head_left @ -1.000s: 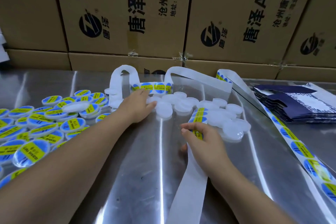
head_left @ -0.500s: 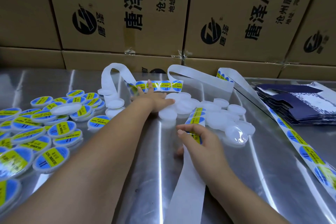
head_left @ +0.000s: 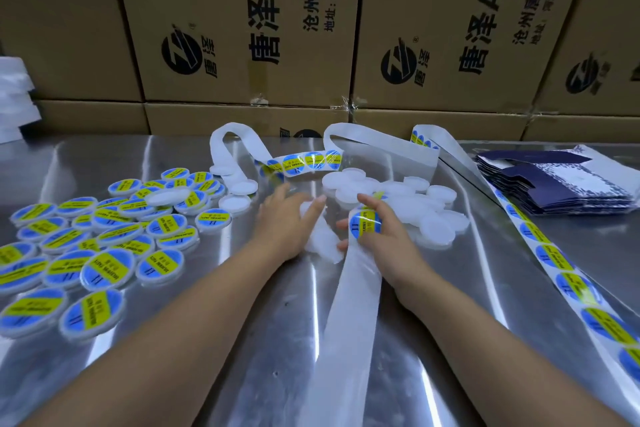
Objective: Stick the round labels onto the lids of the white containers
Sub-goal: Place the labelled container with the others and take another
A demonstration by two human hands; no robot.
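At frame centre, the right hand (head_left: 381, 239) grips the white backing strip (head_left: 349, 315), fingers curled around it. One blue-and-yellow round label (head_left: 364, 226) bends over those fingers, facing up. Just left, the left hand (head_left: 285, 224) lies spread over a blurred white container (head_left: 323, 244); whether it grasps it I cannot tell. Unlabelled containers (head_left: 349, 184) cluster just above both hands; labelled containers (head_left: 104, 253) fill the left.
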